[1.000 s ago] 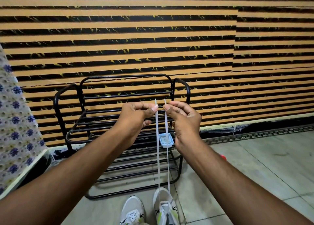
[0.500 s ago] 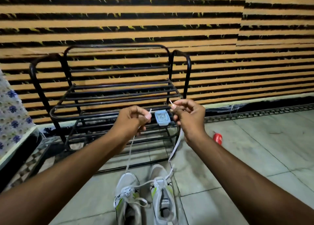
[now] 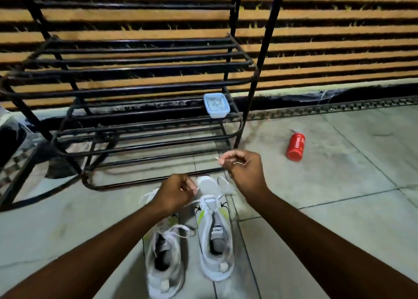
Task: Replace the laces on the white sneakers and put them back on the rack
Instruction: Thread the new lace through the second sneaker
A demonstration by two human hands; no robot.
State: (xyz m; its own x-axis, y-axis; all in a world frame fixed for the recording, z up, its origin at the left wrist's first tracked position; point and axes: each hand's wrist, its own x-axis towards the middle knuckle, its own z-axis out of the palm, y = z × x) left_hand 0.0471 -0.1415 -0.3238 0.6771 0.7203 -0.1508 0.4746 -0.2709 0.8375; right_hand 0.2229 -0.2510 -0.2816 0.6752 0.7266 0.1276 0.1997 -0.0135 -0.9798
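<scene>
A: Sneakers [image 3: 190,237] stand side by side on the floor [image 3: 328,219], toes toward the rack [image 3: 140,90]. Why there?

B: Probably so both hands can work the lace [image 3: 222,193] from above, with the rack close for putting them back.

A: And the hands?

B: Each pinches one lace end. The left hand [image 3: 173,194] hangs low over the left shoe's toe, just beside the right shoe; the right hand [image 3: 243,168] is raised above the right shoe's toe, its tip pointing left.

A: Which shoe is being laced?

B: The right one, I'd say; only its lowest eyelets seem threaded. The left shoe's lace lies loose.
</scene>
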